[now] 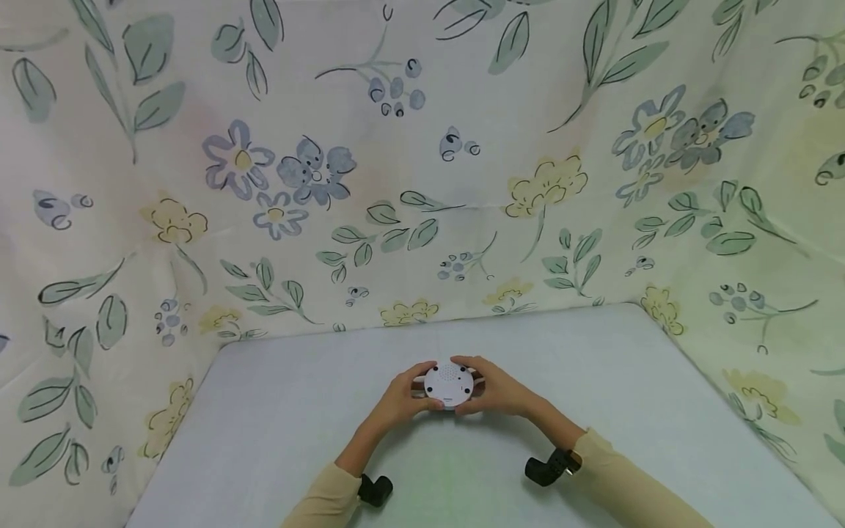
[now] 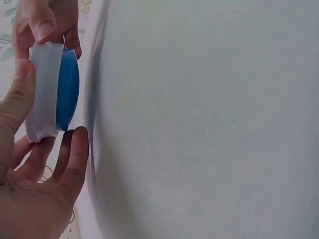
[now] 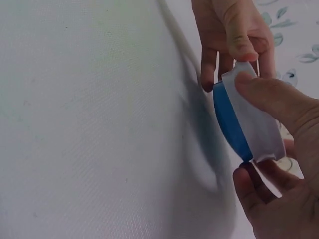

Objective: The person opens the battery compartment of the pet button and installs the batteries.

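Both hands hold a round white-and-blue device [image 1: 449,396] above the table, its white underside facing the head camera. That underside has a patch of small holes and several dark round feet. My left hand [image 1: 398,398] grips its left edge, thumb at the near side and fingers at the far side. On the opposite edge, my right hand [image 1: 502,390] grips it in the same way. The left wrist view shows the white body [image 2: 44,94] edge-on, with a blue domed part [image 2: 69,89] facing the table. Seen from the right wrist, the blue part [image 3: 229,122] also faces the tabletop.
A pale cloth-covered table [image 1: 297,381] lies beneath the hands. Floral fabric [image 1: 409,161] hangs behind the table and along its sides. A black wrist camera [image 1: 376,490] is on the left wrist, and another wrist camera [image 1: 549,468] is on the right.
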`<act>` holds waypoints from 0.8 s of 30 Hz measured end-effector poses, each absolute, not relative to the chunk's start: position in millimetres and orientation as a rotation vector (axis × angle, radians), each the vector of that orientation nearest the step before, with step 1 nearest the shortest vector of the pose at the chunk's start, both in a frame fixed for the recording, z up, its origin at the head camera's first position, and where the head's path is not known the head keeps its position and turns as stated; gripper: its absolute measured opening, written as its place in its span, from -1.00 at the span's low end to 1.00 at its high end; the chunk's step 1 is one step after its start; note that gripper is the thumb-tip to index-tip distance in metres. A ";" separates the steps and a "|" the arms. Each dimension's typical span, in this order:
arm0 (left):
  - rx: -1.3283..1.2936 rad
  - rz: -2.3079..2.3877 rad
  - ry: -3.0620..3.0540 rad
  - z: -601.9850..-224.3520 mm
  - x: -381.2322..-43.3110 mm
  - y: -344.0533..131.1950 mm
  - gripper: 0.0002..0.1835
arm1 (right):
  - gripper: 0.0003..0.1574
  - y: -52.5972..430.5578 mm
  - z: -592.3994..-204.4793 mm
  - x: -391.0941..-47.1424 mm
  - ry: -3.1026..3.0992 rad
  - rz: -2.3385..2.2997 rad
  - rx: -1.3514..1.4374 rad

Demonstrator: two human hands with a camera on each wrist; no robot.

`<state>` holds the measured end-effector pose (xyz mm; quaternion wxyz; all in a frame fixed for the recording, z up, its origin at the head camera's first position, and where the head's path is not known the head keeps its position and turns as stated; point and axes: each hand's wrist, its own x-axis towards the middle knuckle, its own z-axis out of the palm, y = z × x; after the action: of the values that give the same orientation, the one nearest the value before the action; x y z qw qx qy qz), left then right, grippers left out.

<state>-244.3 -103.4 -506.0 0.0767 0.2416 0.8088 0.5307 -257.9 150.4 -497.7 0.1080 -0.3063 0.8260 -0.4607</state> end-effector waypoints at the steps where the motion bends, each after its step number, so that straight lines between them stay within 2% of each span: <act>1: 0.722 1.607 2.411 -505.9 -243.9 -103.6 -0.19 | 0.14 150.4 -496.9 -257.2 2.437 -1.357 -0.902; 12: 0.672 1.805 2.366 -499.8 -235.5 -103.5 -0.18 | 0.18 142.5 -494.5 -254.9 2.485 -1.375 -0.912; 18: 0.651 1.860 2.395 -490.1 -230.5 -100.1 -0.25 | 0.25 139.1 -493.0 -255.7 2.505 -1.344 -0.958; 24: 0.678 1.874 2.336 -485.1 -227.1 -100.9 -0.23 | 0.21 140.0 -493.6 -255.9 2.520 -1.363 -0.971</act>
<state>-227.1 -100.9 -485.1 0.0355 0.2207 0.7604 0.6098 -255.9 140.0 -493.6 0.0584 -0.3205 0.8316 -0.4498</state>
